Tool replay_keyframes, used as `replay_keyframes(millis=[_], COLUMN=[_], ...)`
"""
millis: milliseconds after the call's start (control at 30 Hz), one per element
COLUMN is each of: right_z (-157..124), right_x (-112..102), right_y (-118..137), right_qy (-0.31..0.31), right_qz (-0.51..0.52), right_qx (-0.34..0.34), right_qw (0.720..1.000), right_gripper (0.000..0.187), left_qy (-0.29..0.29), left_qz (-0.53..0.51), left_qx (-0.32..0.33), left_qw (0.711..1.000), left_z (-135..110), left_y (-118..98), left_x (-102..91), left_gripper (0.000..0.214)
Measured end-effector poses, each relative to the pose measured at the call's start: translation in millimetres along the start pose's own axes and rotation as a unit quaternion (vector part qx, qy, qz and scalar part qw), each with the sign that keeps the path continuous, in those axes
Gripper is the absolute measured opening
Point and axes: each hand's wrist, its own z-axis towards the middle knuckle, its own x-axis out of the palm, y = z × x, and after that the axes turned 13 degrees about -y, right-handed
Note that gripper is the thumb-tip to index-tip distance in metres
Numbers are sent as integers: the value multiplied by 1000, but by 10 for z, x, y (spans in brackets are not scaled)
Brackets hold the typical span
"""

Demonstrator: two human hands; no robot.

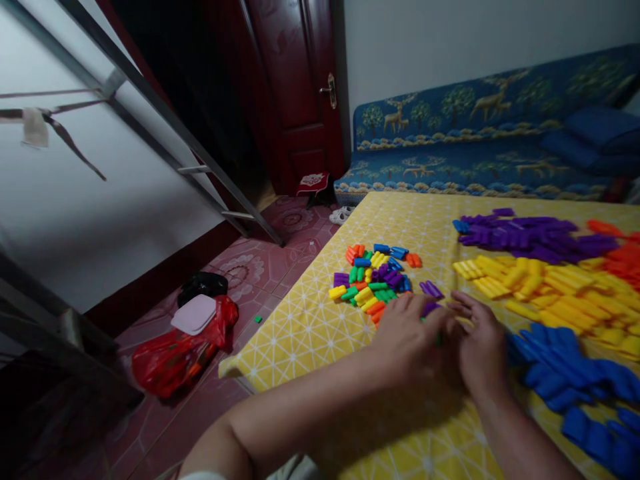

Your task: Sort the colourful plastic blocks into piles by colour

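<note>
My left hand (407,327) and my right hand (483,343) meet over the near part of the table, fingers bent in towards each other. A sliver of a small green plastic piece (439,339) shows between them; the rest is covered by my fingers. Purple plastic tube pieces (431,289) lie just beyond my fingertips. Left of them spreads a mixed pile of short coloured plastic pieces (367,293). On the right are heaps of longer purple pieces (520,237), yellow pieces (555,293), blue pieces (565,367) and orange pieces (625,257).
A yellow patterned cloth (300,333) covers the table. On the tiled floor to the left lie a red plastic bag (165,363), a pale pink lid-like thing (194,315) and a green piece (258,319). Behind stand a blue sofa (450,160), a small stool (314,183) and a metal ladder (200,170).
</note>
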Motion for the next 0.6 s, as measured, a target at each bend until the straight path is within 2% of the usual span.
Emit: replay_keyframes(millis=[67, 133, 233, 367, 500, 600], right_z=[-11, -22, -33, -41, -21, -5], right_x=[15, 37, 62, 77, 85, 75], right_y=[10, 19, 29, 42, 15, 18], right_qy=[-17, -10, 35, 106, 77, 69], right_qz=[-6, -30, -112, -207, -170, -117], right_qx=[-11, -45, -126, -197, -190, -152], right_qw=[1000, 998, 985, 952, 964, 979], right_gripper=[50, 54, 58, 55, 36, 30], left_qy=[11, 13, 2, -2, 6, -23], left_qz=[19, 53, 103, 155, 139, 89], left_qx=[38, 63, 80, 90, 55, 12], left_qw=[999, 996, 991, 984, 989, 996], left_z=[10, 10, 45, 212, 461, 599], left_y=[176, 334, 451, 431, 403, 421], left_x=[-11, 12, 72, 63, 6, 64], left_gripper=[78, 82, 63, 43, 30, 28])
